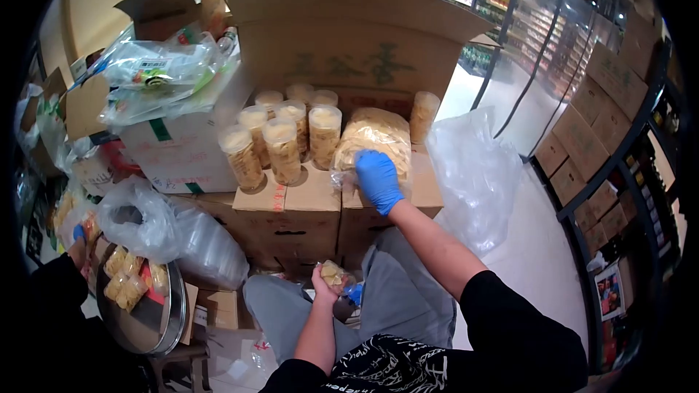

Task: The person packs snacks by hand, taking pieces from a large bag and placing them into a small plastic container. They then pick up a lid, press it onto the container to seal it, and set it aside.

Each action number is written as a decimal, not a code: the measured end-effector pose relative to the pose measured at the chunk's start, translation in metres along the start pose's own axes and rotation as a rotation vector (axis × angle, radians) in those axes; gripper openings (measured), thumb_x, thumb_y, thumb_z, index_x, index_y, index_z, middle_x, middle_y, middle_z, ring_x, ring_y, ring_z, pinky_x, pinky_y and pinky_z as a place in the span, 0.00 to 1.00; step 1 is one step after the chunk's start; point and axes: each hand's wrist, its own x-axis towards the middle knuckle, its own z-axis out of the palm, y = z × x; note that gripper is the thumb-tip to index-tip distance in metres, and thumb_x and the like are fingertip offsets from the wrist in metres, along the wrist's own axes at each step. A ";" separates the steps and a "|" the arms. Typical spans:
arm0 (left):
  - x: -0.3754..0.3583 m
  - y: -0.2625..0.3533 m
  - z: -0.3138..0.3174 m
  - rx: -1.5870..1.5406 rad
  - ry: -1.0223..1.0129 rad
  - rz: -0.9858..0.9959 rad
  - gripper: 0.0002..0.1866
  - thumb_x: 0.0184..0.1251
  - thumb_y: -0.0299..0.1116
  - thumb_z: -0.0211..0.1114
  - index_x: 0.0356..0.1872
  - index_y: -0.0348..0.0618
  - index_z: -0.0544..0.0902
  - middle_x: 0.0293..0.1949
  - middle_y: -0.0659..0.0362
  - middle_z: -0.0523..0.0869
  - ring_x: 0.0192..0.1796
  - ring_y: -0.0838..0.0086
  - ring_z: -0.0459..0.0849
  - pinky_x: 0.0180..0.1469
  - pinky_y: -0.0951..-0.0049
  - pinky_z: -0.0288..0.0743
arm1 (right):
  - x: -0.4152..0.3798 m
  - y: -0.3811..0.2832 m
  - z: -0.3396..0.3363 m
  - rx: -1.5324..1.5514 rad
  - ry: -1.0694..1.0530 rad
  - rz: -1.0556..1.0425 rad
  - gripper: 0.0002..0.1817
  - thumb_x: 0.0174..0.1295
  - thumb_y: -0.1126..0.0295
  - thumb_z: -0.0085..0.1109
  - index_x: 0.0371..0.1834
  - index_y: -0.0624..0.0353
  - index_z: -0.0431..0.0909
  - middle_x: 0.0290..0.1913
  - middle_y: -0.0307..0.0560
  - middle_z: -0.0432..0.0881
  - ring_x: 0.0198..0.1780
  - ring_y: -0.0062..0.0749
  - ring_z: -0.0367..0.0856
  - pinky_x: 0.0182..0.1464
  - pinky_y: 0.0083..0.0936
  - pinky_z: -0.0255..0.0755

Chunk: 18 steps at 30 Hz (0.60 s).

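My left hand, bare, is low between my knees. Its fingers are wrapped round a small clear plastic bag with pale yellow flat pieces in it. My right hand, in a blue glove, is at the near side of a large clear bag of the same yellow pieces. Its fingers are curled with the tips hidden, so what they grip does not show. Left of the large bag, several lidded clear jars filled with yellow pieces stand on cardboard boxes. One more jar is right of it.
Behind the jars rises an open carton. At the left are a white box, rolled plastic and a round metal tray holding filled small bags. Another person's gloved hand is nearby. Clear plastic sheeting hangs at the right.
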 end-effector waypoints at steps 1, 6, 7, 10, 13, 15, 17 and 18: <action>-0.001 0.000 -0.001 -0.007 -0.005 0.004 0.23 0.57 0.55 0.51 0.43 0.47 0.75 0.37 0.54 0.78 0.36 0.57 0.79 0.35 0.56 0.78 | -0.001 0.001 -0.003 -0.004 0.017 -0.031 0.08 0.46 0.69 0.57 0.28 0.61 0.74 0.27 0.50 0.76 0.32 0.41 0.77 0.36 0.30 0.70; -0.009 0.004 0.003 -0.031 -0.057 0.029 0.22 0.56 0.55 0.52 0.41 0.49 0.75 0.35 0.56 0.79 0.35 0.59 0.80 0.33 0.58 0.78 | -0.006 0.015 0.009 -0.022 0.105 -0.164 0.08 0.45 0.69 0.57 0.26 0.60 0.73 0.25 0.49 0.75 0.30 0.40 0.75 0.34 0.33 0.68; -0.009 0.004 0.002 -0.047 -0.055 0.039 0.22 0.56 0.55 0.52 0.41 0.49 0.75 0.35 0.56 0.79 0.35 0.59 0.80 0.33 0.58 0.78 | -0.007 0.016 0.011 -0.015 0.104 -0.183 0.08 0.45 0.69 0.57 0.26 0.60 0.73 0.25 0.49 0.75 0.30 0.40 0.75 0.34 0.33 0.68; -0.009 0.008 0.000 -0.094 -0.075 0.021 0.21 0.56 0.55 0.53 0.37 0.48 0.76 0.34 0.55 0.79 0.36 0.57 0.78 0.34 0.55 0.78 | -0.008 0.015 0.010 0.038 0.185 -0.168 0.06 0.44 0.69 0.56 0.25 0.58 0.72 0.25 0.49 0.74 0.29 0.40 0.74 0.33 0.33 0.67; -0.008 0.009 0.003 -0.086 -0.033 0.060 0.22 0.56 0.56 0.52 0.41 0.49 0.75 0.36 0.56 0.79 0.35 0.59 0.80 0.34 0.59 0.78 | -0.010 0.012 -0.003 0.068 0.208 -0.144 0.07 0.46 0.68 0.56 0.27 0.58 0.73 0.25 0.48 0.74 0.30 0.41 0.73 0.33 0.34 0.66; -0.008 0.009 0.003 -0.081 -0.029 0.056 0.22 0.56 0.56 0.52 0.41 0.49 0.75 0.36 0.56 0.79 0.35 0.59 0.80 0.34 0.58 0.78 | -0.014 0.010 -0.018 0.076 0.203 -0.126 0.09 0.46 0.68 0.56 0.30 0.58 0.73 0.26 0.48 0.74 0.31 0.41 0.73 0.34 0.34 0.66; -0.011 0.010 0.001 -0.067 -0.020 0.048 0.23 0.56 0.56 0.52 0.42 0.49 0.75 0.36 0.56 0.79 0.36 0.59 0.80 0.34 0.58 0.78 | -0.019 0.008 -0.020 0.083 0.197 -0.097 0.10 0.47 0.68 0.56 0.32 0.59 0.73 0.27 0.48 0.74 0.32 0.40 0.73 0.35 0.34 0.66; -0.011 0.010 0.002 -0.067 -0.015 0.045 0.23 0.56 0.56 0.52 0.42 0.49 0.75 0.36 0.55 0.79 0.36 0.58 0.80 0.34 0.58 0.78 | -0.021 0.008 -0.021 0.088 0.165 -0.079 0.11 0.48 0.68 0.56 0.35 0.58 0.73 0.29 0.48 0.74 0.33 0.40 0.73 0.36 0.34 0.66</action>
